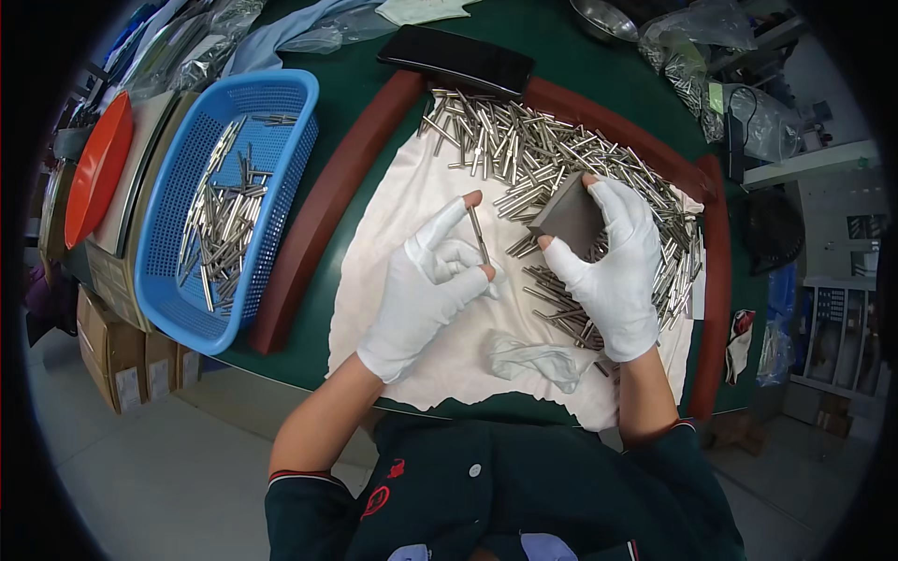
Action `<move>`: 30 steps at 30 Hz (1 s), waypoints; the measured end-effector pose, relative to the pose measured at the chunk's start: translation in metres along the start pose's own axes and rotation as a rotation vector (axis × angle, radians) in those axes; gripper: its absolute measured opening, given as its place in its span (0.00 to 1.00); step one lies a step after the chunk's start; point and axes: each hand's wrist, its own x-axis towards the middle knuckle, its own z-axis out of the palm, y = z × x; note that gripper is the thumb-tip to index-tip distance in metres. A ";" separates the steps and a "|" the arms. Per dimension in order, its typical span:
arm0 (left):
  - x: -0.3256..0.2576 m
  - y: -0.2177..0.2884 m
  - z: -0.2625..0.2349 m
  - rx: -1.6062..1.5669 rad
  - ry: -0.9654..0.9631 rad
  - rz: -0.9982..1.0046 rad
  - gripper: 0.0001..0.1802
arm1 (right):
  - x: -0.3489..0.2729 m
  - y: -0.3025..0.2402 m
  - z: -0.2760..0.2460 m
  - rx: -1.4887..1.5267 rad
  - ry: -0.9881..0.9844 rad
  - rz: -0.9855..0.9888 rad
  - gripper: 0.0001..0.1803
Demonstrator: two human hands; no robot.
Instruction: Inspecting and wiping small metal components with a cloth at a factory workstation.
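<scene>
Rods point(505, 140) on cloth point(363, 280), basket point(282, 192) left

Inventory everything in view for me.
Rods: many, silver, cloth and basket
Held rod: one, silver, left hand
Block: one, grey, right hand
Cloth: one, pale, on table
Crumpled fabric: one, white, on cloth
Table: one, green, centre
Rails: three, reddish, around cloth
Flat object: one, black, top centre
Basket: one, blue, left
Dish: one, red, left
Bowl: one, silver, upper right
Bags: several, clear, upper right
Boxes: several, brown, lower left
Left hand: one, gloved white, centre
Right hand: one, gloved white, right
</scene>
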 end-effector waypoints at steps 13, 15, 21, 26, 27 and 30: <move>-0.005 0.010 0.003 0.035 0.231 0.123 0.38 | 0.003 -0.023 -0.019 0.021 -0.039 -0.215 0.35; -0.005 0.011 0.000 0.065 0.235 0.114 0.38 | -0.002 -0.023 -0.035 0.172 -0.137 -0.286 0.27; -0.007 0.008 -0.001 0.082 0.187 0.120 0.37 | -0.025 -0.041 -0.043 -0.006 -0.825 -0.474 0.21; -0.009 0.002 -0.002 0.142 0.072 0.054 0.36 | -0.013 -0.037 -0.045 0.311 -0.477 -0.318 0.09; -0.008 0.001 -0.001 0.142 0.064 0.057 0.36 | -0.012 -0.035 -0.042 0.412 -0.300 -0.256 0.09; -0.009 0.000 0.002 0.154 -0.045 0.007 0.36 | -0.005 -0.041 -0.027 0.618 -0.129 0.025 0.07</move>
